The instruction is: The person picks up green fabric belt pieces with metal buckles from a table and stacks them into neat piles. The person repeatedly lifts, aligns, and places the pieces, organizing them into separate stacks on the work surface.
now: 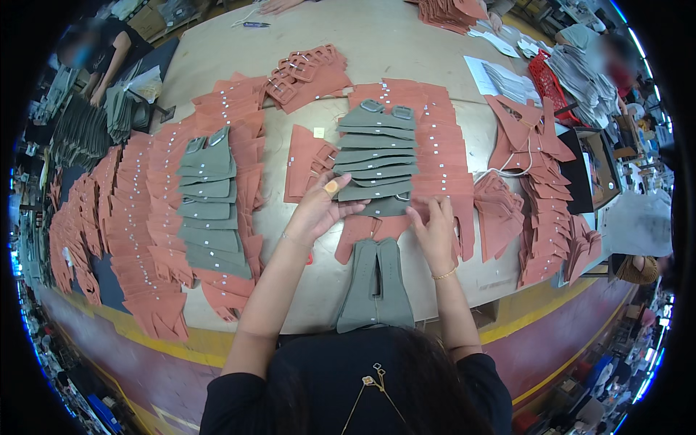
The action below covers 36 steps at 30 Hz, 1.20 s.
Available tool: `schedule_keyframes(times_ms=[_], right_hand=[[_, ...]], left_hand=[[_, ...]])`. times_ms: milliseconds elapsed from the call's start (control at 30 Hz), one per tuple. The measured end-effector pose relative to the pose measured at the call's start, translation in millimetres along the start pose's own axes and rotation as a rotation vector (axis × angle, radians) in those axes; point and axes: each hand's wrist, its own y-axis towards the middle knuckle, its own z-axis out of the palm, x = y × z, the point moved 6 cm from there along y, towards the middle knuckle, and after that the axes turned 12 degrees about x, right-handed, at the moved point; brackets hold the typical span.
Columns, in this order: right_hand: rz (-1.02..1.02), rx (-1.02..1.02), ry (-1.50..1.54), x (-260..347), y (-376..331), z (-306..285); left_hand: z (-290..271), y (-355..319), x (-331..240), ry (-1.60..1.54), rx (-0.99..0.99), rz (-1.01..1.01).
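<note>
- Green pieces (377, 161): overlapped row toward desk's (406, 43) near edge, between both hands.
- Left fingers (354, 208): spread, at row's left edge.
- Right fingers (437, 210): bent, by near-right corner; pinch, cannot tell.
- Coral pieces (444, 148): alongside, right.

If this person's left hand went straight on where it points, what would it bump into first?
Probably the middle row of grey-green pieces; the left hand overlaps their left edge in this view, though depth makes contact hard to judge.

Soft, even light covers the table (348, 43), while fisheye curvature warps the edges.
</note>
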Motion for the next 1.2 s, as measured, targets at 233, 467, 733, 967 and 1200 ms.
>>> schedule_keyframes(times_ms=[233,467,733,967,1200], right_hand=[[0.228,0.152,0.061,0,11,26],[0.327,0.284,0.794,-9,11,45],[0.315,0.35,0.649,-15,-5,20],[-0.27,0.075,-0.066,52,11,9],[-0.378,0.085,0.09,72,36,7]], left_hand=[[9,2,-5,0.02,-0.051,0.013],[6,-2,0,0.216,-0.055,-0.113],[-15,-13,12,0.239,-0.151,-0.165],[-18,-16,12,0.155,-0.109,-0.043],[-18,-21,24,0.347,-0.179,-0.064]])
